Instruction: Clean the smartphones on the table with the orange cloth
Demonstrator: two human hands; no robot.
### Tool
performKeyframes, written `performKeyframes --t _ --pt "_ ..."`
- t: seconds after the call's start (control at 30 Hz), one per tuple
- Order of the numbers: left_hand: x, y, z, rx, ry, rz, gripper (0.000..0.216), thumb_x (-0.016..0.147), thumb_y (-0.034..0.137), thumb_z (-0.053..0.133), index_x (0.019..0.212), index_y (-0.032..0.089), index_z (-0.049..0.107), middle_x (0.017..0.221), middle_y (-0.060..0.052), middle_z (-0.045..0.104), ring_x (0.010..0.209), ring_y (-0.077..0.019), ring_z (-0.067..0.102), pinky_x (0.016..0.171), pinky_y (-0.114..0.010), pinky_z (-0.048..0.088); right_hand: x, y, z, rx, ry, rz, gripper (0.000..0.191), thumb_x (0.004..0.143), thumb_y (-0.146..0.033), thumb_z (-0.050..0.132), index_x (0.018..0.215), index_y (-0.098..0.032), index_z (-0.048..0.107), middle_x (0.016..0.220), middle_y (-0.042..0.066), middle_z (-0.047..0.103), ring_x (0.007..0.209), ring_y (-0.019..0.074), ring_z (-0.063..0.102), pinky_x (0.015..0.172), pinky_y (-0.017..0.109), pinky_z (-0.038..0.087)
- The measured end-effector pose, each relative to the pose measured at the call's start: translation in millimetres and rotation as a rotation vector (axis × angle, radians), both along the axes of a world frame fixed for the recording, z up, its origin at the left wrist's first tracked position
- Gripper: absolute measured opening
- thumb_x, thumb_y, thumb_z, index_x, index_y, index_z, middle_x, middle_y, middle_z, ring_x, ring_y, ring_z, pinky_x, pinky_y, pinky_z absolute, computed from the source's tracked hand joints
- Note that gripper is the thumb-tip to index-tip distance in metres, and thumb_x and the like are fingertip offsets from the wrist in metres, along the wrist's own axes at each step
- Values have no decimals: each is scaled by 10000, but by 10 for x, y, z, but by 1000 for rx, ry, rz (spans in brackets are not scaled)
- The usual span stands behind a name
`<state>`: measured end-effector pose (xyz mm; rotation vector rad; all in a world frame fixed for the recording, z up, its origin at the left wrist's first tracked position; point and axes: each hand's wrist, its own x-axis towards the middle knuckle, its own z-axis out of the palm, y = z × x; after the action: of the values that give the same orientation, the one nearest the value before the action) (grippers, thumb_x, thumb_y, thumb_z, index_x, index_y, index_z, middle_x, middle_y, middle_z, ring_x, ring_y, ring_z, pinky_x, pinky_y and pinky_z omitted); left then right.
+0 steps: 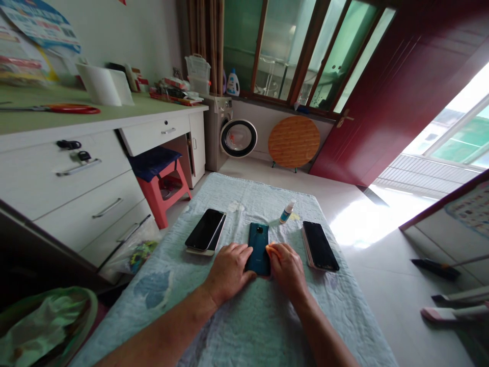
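A dark teal smartphone [259, 255] lies back up on the cloth-covered table [244, 321], its camera bump at the far end. My left hand [230, 267] grips the phone's left edge, fingers together and thumb at the near corner. Against the right edge my right hand [286, 267] is closed on an orange cloth [272, 250], mostly hidden under its fingers. Beyond the phone, a little to the right, stands a small spray bottle [287, 212]. A stack of phones [206, 230] sits on the left, and another stack of phones [321, 245] on the right.
A desk with drawers [76, 168] runs along the left, with a red stool [162, 191] under it. Further back are a washing machine [217, 135] with its door open and a folded round table [294, 141]. A bin [91, 306] stands at lower left.
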<state>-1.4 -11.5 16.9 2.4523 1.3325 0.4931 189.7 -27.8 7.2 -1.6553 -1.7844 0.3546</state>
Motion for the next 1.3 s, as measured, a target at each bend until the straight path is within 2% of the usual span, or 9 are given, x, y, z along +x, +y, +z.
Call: performKeyframes --t 0.13,0.33,0.63,0.9,1.3 --pt "17 -11 -8 -5 -18 12 489 765 375 707 1206 204 581 1181 -79 640 1081 -270 552 963 -386 412 -51 -34 40 -70 114 -29 214 871 -307 493 859 -203 679 858 46 686 750 164 629 675 241 452" --pt "66 -50 -36 -7 -8 35 523 753 403 718 1214 194 587 1212 -94 614 1112 -280 539 985 -393 410 -43 -37 88 -276 357 -117 249 798 -358 526 865 -187 694 607 1 635 521 141 579 484 213 422" --pt "107 -84 -54 -17 -28 64 533 732 401 739 1191 173 596 1207 -117 600 1121 -294 537 989 -398 413 -54 -11 -12 -331 628 -156 321 726 -457 589 854 -175 675 565 -7 607 454 125 530 415 212 409" --pt "126 -71 -89 -27 -52 82 508 753 390 712 1199 182 589 1214 -119 586 1153 -293 515 1010 -402 387 -78 -54 75 -396 916 -132 252 682 -365 603 818 -154 610 554 -43 542 442 85 463 400 185 356" --pt "155 -56 -93 -63 -137 122 550 694 294 724 1214 186 584 1170 -97 586 1090 -262 541 971 -369 424 -26 -35 53 -424 969 -96 281 669 -388 639 821 -157 593 556 -48 541 414 78 465 386 186 349"
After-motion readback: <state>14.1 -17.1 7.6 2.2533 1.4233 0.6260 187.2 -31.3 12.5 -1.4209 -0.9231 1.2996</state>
